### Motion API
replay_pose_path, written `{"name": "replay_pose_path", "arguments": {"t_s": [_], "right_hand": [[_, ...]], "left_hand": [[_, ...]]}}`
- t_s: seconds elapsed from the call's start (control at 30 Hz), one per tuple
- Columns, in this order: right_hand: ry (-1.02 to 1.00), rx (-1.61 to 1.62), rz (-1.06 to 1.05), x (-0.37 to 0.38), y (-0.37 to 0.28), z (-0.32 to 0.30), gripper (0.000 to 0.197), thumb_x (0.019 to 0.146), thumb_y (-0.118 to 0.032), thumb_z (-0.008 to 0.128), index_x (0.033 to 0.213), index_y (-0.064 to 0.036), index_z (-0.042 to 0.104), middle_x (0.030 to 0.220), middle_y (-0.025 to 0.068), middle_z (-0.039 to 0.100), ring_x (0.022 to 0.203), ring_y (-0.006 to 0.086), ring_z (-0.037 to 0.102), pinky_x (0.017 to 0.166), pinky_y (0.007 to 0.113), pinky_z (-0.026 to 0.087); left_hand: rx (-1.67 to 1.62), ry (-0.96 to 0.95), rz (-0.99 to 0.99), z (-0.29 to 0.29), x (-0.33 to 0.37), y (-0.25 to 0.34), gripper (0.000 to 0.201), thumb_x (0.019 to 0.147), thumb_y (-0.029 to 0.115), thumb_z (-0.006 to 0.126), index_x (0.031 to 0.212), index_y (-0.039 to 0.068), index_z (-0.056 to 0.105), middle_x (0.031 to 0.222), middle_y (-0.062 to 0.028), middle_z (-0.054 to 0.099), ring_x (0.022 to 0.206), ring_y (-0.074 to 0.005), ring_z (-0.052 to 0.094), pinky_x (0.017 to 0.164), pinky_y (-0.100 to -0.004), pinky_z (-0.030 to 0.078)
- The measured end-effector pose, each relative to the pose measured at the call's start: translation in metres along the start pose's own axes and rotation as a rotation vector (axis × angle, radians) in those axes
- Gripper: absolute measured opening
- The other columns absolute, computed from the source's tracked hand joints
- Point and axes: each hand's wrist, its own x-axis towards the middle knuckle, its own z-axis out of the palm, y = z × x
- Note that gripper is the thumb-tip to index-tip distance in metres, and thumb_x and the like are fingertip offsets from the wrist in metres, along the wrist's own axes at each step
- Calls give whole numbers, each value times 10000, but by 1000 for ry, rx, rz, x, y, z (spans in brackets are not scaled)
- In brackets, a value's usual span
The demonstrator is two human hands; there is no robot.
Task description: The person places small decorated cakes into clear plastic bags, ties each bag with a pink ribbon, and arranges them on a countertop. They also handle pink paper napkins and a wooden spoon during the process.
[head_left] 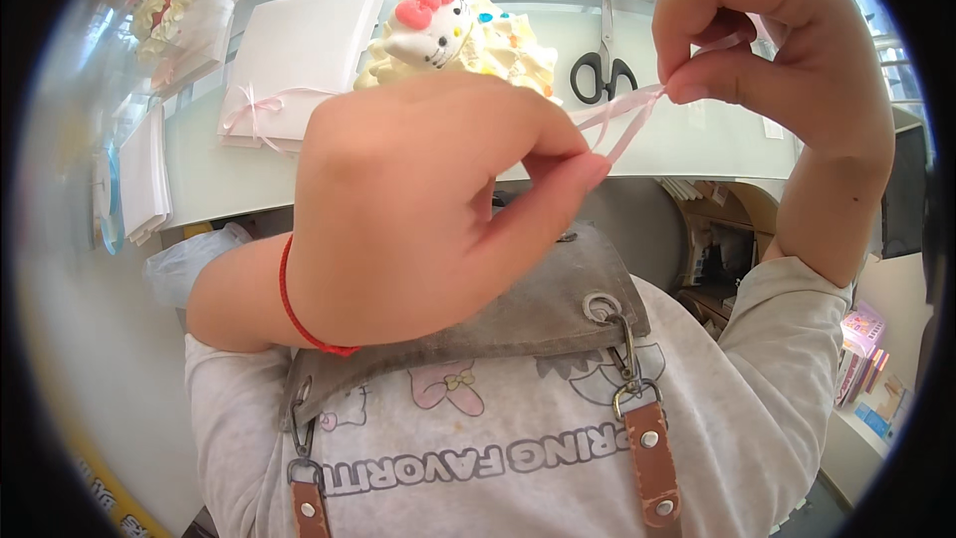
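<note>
Thin pale-pink ribbon [644,97] is up in the air btwn both hands, above the near edge of the pale tabletop [687,154]; a couple of strands span the short gap, poss. looped, can't tell if there's a knot. Left hand [408,199] has thumb + forefinger pinched on it; right hand [767,40] pinches the other side, w/ more ribbon inside its curled fingers. Hands are apart, linked only by the ribbon.

Risk: narrow, likely slick stuff, so a loose pinch could let a strand slip & the loop collapse; uneven pull could twist it or leave lopsided loops. Too hard a tug could crease it.

Just beyond the left hand: cat-head figure [433,30] w/ pink bow, next to cream-like decoration [513,50]. The knuckles overlap it in view; contact unclear. If that hand dips fwd, it could smear or dent the piece, esp. if soft. Black-handled scissors [604,50] lie beyond the ribbon, near the right hand; a trailing end could snag there.

Further left: white folder-like item [299,50] w/ pink ribbon bow [256,112], then white cards [149,179] w/ blue ribbon [114,204] at far left.
</note>
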Motion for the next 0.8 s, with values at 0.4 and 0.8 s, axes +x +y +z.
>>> {"name": "replay_pose_path", "arguments": {"t_s": [0.4, 0.8], "right_hand": [[105, -22, -48, 30, 16, 36, 103, 766, -101, 708, 777, -37, 628, 693, 85, 595, 635, 204, 572, 607, 298, 460], [176, -11, -3, 50, 21, 61, 177, 752, -117, 724, 746, -30, 570, 709, 110, 601, 692, 264, 604, 627, 336, 468]], "left_hand": [[258, 167, -270, 11, -9, 1, 88, 805, 39, 710, 769, -15, 649, 596, 7, 569, 467, -26, 432, 438, -193, 296], [378, 113, -271, -5, -33, -5, 192, 795, 74, 727, 681, 6, 589, 559, -11, 518, 453, -57, 407, 437, -212, 287]]}}
